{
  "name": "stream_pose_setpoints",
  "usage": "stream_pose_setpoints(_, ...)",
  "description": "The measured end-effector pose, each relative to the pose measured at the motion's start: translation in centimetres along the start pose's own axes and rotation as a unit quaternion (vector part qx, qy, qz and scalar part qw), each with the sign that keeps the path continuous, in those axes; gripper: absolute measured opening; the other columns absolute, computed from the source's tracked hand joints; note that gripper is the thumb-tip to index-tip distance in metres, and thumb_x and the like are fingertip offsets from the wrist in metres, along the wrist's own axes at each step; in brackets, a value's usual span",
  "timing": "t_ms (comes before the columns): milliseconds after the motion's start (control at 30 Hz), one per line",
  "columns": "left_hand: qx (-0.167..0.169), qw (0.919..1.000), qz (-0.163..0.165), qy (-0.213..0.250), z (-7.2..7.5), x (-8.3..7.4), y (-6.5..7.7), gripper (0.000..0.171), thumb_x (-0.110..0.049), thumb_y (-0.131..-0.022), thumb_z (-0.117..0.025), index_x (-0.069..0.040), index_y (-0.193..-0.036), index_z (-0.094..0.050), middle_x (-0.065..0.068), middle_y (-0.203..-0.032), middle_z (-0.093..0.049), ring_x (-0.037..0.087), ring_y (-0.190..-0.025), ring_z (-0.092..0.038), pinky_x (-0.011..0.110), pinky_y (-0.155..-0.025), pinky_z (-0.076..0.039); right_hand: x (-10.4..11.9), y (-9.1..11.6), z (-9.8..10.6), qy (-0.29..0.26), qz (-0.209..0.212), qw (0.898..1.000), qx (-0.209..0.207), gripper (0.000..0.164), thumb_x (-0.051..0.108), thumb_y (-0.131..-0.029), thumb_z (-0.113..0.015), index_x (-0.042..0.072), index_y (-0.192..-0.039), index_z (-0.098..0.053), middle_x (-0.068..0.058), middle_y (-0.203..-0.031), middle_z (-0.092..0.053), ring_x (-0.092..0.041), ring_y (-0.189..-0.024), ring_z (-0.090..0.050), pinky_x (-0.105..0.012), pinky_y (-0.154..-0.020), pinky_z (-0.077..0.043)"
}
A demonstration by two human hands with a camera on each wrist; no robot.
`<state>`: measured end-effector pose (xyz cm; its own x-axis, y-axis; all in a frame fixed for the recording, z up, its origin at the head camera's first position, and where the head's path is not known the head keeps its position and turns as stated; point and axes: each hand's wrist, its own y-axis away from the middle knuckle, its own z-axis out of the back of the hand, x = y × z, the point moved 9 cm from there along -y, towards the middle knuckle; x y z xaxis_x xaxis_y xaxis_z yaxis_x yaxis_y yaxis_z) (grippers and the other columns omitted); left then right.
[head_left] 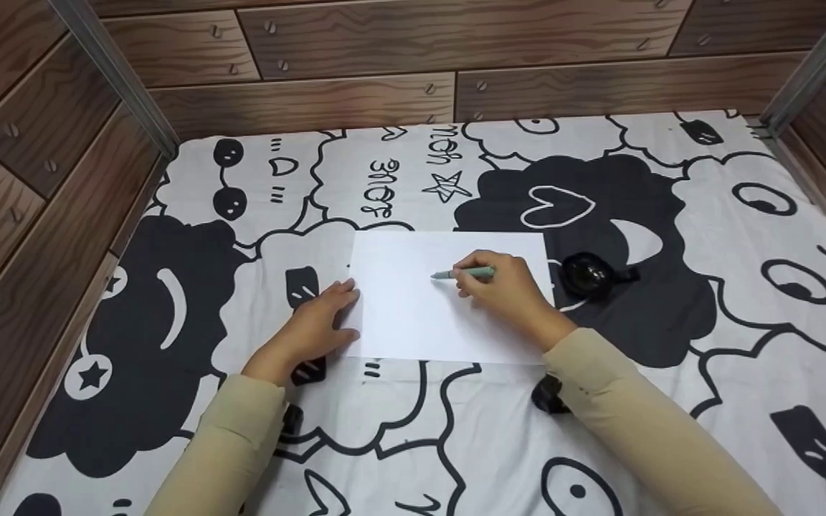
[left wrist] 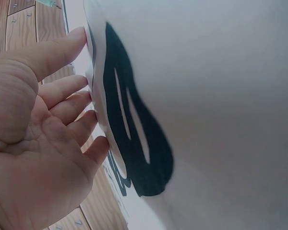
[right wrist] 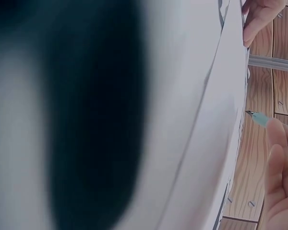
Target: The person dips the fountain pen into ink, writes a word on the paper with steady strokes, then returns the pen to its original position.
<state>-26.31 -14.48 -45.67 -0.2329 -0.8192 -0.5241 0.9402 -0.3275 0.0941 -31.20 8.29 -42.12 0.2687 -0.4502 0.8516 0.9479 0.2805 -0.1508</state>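
Note:
A blank white sheet of paper [head_left: 402, 308] lies on the patterned cloth. My right hand [head_left: 502, 287] pinches a light green pen [head_left: 483, 272] over the sheet, its tip pointing left near the middle; whether the tip touches is hard to tell. In the right wrist view, the pen [right wrist: 260, 119] shows a dark pointed tip between thumb and fingers. At the sheet's left edge rests my left hand [head_left: 316, 322], fingertips and thumb spread along that edge. The left wrist view shows this hand [left wrist: 48, 124] with its fingers relaxed and nothing gripped.
A glossy black round object [head_left: 589, 276] with a short stub sits just right of the paper. Black-and-white cartoon cloth [head_left: 499, 430] covers the surface. Wood-plank-patterned walls [head_left: 355, 43] rise at the back and sides, with grey metal posts [head_left: 122, 75] in the corners.

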Motion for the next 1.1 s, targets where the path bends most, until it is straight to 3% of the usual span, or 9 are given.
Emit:
stream_pose_setpoints(300, -0.001, 1.0, 0.0, -0.009, -0.08, -0.02, -0.03, 0.06, -0.014, -0.075, -0.066, -0.003, -0.128, -0.04, 0.006, -0.136, -0.029, 0.02, -0.126, -0.019, 0.031, -0.101, -0.018, 0.21, -0.17, -0.61, 0.004, 0.019, 1.0, 0.004, 0.007, 0.024, -0.08, -0.061, 0.017, -0.081, -0.062, 0.006, -0.06, -0.062, -0.008, -0.056, -0.059, -0.025, -0.047, -0.046)
stream_pose_setpoints(1100, 0.002, 1.0, 0.0, -0.009, -0.1, 0.03, -0.06, 0.059, -0.015, -0.075, -0.065, -0.004, -0.128, -0.04, 0.005, -0.137, -0.029, 0.02, -0.126, -0.019, 0.032, -0.101, -0.018, -0.12, -0.03, -0.83, 0.021, -0.002, 1.0, 0.013, 0.005, 0.025, -0.08, -0.06, 0.02, -0.079, -0.062, 0.003, -0.059, -0.061, -0.014, -0.05, -0.056, -0.027, -0.048, -0.046)
